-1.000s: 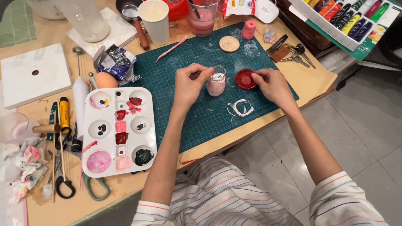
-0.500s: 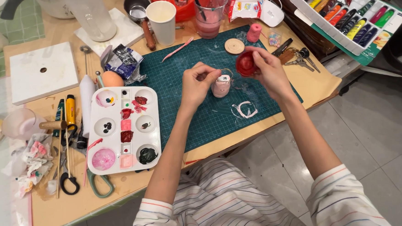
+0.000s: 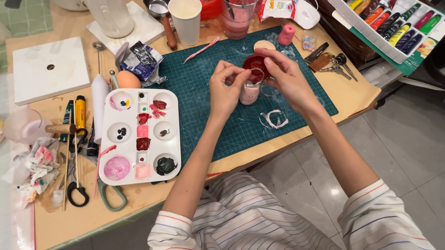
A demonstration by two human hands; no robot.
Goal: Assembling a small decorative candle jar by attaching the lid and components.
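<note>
- My striped sleeves (image 3: 384,218) frame the bottom of the view, and both forearms run up toward 12 o'clock to meet over the green cutting mat (image 3: 207,126).
- A loose curl of white tape or cord (image 3: 274,119) lies on the mat at about 6 o'clock from my hands, apart from them.
- My left hand (image 3: 226,92) has its fingers drawn together, pinching at the rim of the small pink jar (image 3: 249,92), which stands upright on the mat, long axis vertical, just at 3 o'clock from that hand.
- My right hand (image 3: 286,78) is clamped on the dark red lid (image 3: 256,66), held tilted directly above the jar's mouth, at 12 o'clock from the jar and at 9 o'clock from the right palm. Lid and jar look close to touching; I cannot tell whether they do.
- Both hands are about equally near the jar; the left is on its body, the right holds what sits over it.
- The white paint palette (image 3: 132,145), its wells smeared red, pink and dark green, lies well apart at 9 o'clock from my left hand.
- Beyond the hands, at 12 o'clock, a round wooden disc (image 3: 264,45) and a small pink spool (image 3: 286,34) rest on the mat's far edge.
- Farther still stand a white paper cup (image 3: 186,18) and a glass of pinkish water (image 3: 237,17) with a brush in it.
- At 2 o'clock, off the table's corner, sits a tray of paint tubes (image 3: 387,20).
</note>
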